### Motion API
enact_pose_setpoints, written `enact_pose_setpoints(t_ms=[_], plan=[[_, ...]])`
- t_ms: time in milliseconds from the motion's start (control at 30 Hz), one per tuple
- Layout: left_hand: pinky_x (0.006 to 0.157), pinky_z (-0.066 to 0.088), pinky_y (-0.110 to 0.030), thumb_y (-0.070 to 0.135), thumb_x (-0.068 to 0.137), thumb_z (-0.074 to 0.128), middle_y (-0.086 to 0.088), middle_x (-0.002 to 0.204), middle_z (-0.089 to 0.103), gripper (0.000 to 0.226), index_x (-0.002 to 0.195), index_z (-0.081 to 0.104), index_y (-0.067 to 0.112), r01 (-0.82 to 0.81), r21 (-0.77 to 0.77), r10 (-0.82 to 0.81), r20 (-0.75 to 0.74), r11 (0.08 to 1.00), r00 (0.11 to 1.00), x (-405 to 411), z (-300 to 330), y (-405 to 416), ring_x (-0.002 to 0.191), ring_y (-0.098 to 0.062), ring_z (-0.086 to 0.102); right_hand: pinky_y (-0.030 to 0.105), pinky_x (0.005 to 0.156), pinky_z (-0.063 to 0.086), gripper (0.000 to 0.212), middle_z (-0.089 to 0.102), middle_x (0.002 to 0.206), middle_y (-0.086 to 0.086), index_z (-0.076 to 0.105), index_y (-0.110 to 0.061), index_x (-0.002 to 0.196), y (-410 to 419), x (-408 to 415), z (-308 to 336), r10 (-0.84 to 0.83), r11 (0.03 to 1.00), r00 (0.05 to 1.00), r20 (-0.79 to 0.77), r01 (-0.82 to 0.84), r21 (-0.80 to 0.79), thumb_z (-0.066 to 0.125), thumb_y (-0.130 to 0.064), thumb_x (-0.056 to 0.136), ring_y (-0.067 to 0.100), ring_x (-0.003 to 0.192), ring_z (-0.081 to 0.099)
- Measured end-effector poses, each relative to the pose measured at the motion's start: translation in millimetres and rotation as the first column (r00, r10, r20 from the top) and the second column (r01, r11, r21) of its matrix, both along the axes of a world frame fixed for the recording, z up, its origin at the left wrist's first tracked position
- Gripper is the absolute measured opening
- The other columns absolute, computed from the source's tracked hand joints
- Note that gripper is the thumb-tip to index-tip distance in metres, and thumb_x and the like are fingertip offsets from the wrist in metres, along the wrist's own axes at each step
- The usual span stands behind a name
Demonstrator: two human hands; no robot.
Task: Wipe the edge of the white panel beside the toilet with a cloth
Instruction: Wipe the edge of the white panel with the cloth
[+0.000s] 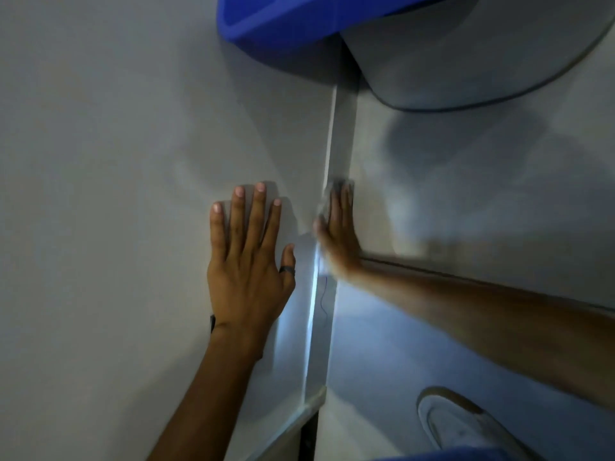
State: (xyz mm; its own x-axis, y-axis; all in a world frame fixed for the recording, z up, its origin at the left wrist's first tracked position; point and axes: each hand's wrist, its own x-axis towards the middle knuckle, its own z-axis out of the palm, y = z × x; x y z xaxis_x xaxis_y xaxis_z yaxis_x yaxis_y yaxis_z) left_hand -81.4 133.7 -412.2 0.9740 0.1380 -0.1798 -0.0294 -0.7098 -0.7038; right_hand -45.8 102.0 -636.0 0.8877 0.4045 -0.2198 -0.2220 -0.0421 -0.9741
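Observation:
The white panel (116, 194) fills the left half of the head view, and its narrow edge (341, 134) runs down the middle. My left hand (248, 261) lies flat on the panel's face, fingers spread, holding nothing; a dark ring sits on its thumb. My right hand (337, 234) is blurred and pressed flat against the panel's edge. A pale cloth (323, 204) shows as a blurred sliver under its fingers, and a thin thread hangs below the hand. The toilet (466, 61) curves in at the upper right, beside the edge.
A blue plastic tub (283, 18) sits at the top, by the panel's far end. Pale floor (482, 201) lies right of the edge, and a light shoe (466, 424) stands on it at the lower right. The light is dim.

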Motion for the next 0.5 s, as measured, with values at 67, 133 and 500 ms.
enact_pose_setpoints(t_ms=[67,133,500], plan=[[0.132,-0.018,-0.047,0.048,0.108,0.038,-0.010,0.181,0.007,0.074,0.172,0.020,0.016,-0.006,-0.016,0.006,0.014,1.000,1.000,-2,3,0,0.164,-0.029,-0.009,0.047,0.136,0.001,0.078,-0.006,0.177,0.009,0.000,-0.021,0.164,4,77,2,-0.062,0.998,0.998,0.019,0.062,-0.024,0.023,-0.058,0.100,0.024,0.165,-0.007],[0.131,-0.021,-0.045,0.049,0.109,0.035,-0.010,0.181,0.005,0.074,0.172,0.019,0.017,-0.024,-0.005,0.024,0.007,1.000,1.000,-3,5,-2,0.164,-0.028,-0.010,0.053,0.135,0.005,0.079,-0.005,0.177,0.010,0.001,-0.016,0.165,4,132,4,-0.117,0.993,0.992,0.040,0.118,-0.030,0.026,-0.058,0.102,0.027,0.165,-0.005],[0.128,-0.022,-0.049,0.050,0.109,0.032,-0.007,0.182,-0.005,0.075,0.174,0.010,0.021,-0.056,-0.006,0.056,-0.040,0.998,0.998,-5,8,-2,0.168,-0.030,-0.008,0.057,0.133,0.012,0.099,-0.024,0.174,-0.004,-0.030,-0.032,0.158,-58,-203,20,0.476,0.879,0.872,-0.113,-0.476,0.022,0.046,-0.061,0.100,0.021,0.164,-0.015]])
